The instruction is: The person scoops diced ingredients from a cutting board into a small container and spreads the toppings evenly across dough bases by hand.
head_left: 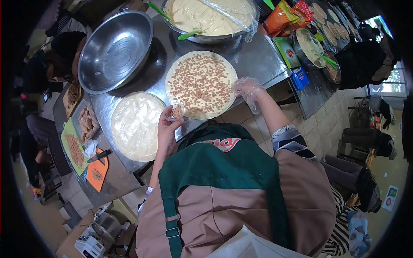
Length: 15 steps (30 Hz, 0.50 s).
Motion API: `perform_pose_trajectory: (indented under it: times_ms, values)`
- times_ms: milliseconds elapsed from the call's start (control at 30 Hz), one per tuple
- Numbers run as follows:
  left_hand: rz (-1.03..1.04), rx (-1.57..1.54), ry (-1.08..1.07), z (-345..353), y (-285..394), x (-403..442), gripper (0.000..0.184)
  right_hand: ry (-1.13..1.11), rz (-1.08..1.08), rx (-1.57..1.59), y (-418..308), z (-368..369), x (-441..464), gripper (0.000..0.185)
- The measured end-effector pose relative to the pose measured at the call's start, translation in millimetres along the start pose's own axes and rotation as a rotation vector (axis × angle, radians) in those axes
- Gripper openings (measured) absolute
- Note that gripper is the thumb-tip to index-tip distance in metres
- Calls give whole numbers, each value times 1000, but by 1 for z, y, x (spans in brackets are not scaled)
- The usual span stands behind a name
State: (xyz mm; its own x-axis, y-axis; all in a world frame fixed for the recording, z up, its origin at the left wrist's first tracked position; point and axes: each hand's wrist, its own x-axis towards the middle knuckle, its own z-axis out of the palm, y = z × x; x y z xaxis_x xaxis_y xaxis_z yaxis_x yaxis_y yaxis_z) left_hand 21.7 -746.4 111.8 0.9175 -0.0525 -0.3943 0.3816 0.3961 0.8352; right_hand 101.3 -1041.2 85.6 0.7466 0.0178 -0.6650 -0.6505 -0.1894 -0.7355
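My left hand (168,124) is closed around a small clear plastic cup (175,112) that holds chopped brown bits. It is at the lower left edge of a round, flat cream-coloured base (185,64) scattered with the same sort of bits. My right hand (248,89), in a clear plastic glove, is at the right edge of that round, with its fingers drawn together. Whatever is between those fingertips, if anything, is too small to tell. A second pale round (135,124) with a glossy, smeared surface lies left of my left hand.
A large steel bowl (116,51) tilts at upper left. A bowl of pale creamy mixture (211,17) has green-handled utensils. A knife (100,155) crosses an orange board (98,172) beside a green board (73,146). Co-workers stand left and right.
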Motion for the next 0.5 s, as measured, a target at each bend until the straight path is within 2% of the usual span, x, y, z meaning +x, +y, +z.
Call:
perform_pose_trajectory:
  times_ms: [133, 200, 300, 433, 500]
  values:
    - [21, 11, 12, 3, 0, -1, 54, 21, -8, -96, 12, -14, 20, 11]
    - [24, 22, 20, 5, 1, -1, 54, 16, -57, -328, 17, -22, 38, 16]
    - [34, 37, 39, 7, 0, -2, 55, -14, -46, -426, 6, -30, 50, 22]
    - [36, 16, 58, 7, -3, -2, 55, 50, -112, -225, -6, -28, 43, 21]
    - [30, 11, 67, 8, -3, -3, 55, 73, -142, -483, -12, -28, 48, 19]
